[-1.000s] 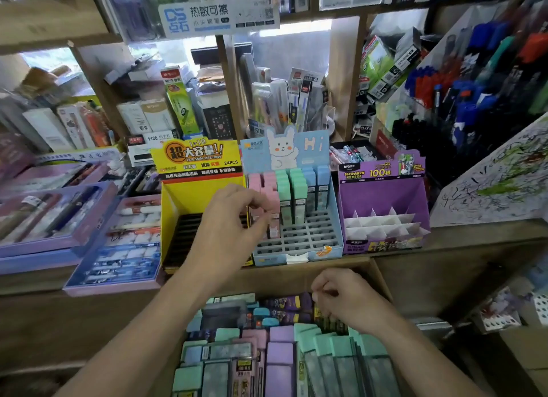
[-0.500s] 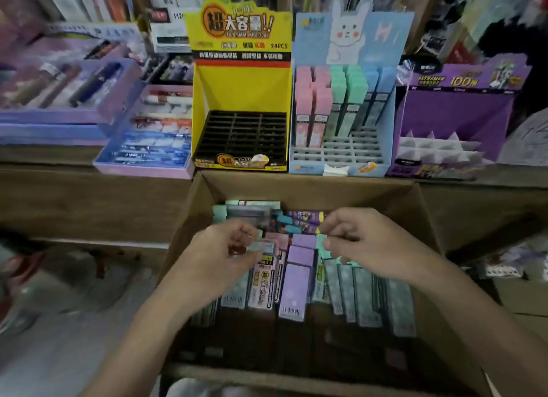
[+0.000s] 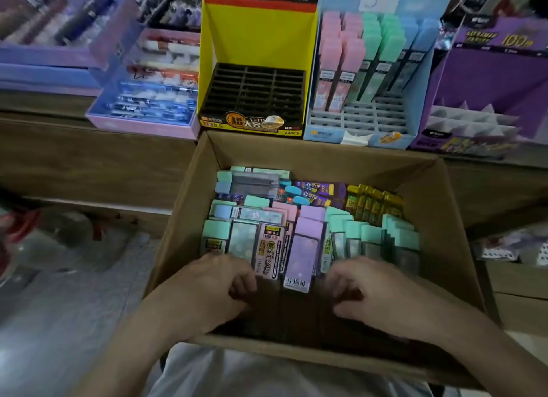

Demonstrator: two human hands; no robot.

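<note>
A brown cardboard box [image 3: 326,153] sits in front of me, holding several flat pencil-lead cases in mint, pink, lilac and blue [image 3: 305,242]. A few yellow packs [image 3: 373,202] lie at its back right. My left hand [image 3: 219,287] is inside the box at the near left, its curled fingers at the lower end of a pink case [image 3: 268,251]. My right hand [image 3: 367,293] is at the near right, fingers curled by the lower ends of the mint cases [image 3: 370,239]. Whether either hand holds anything is hidden.
On the wooden shelf behind the box stand a yellow display with an unfilled black grid [image 3: 255,91], a blue display partly filled with pink, mint and blue cases [image 3: 364,70], and a purple display [image 3: 486,100]. Pen trays [image 3: 148,100] lie to the left. The floor is at the lower left.
My view has tilted down from the shelf to the box. My left hand came down from the blue display into the box. Both hands have moved to the near ends of the cases.
</note>
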